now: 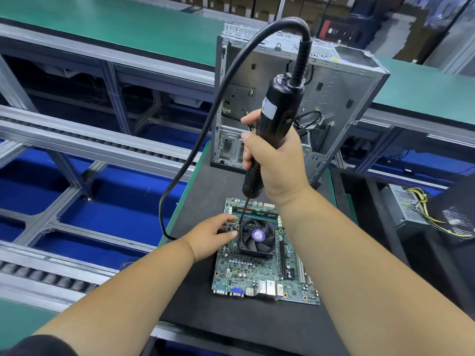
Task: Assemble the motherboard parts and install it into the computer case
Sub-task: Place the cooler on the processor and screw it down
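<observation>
On the dark mat (195, 299) covering the counter lies the green motherboard (259, 273), flat, its port row toward the person. Near its middle sits a black cooler fan (257, 238) with a purple hub label, and memory sticks (259, 214) stand in the slots just beyond it. The right hand (277, 163) is wrapped around the body of a black electric screwdriver (272, 129), held upright with a slight tilt; its thin bit (243, 211) reaches down to the fan's far left corner. A thick black cable (195, 140) loops from the tool's top down over the counter's left edge. The left hand (213, 235) rests on the board with its fingers pinched at the fan's left side beside the bit tip. Beyond the board the open metal computer case (334, 98) stands upright on the counter. Off to the right lies a power supply (406, 206) with yellow wires.
</observation>
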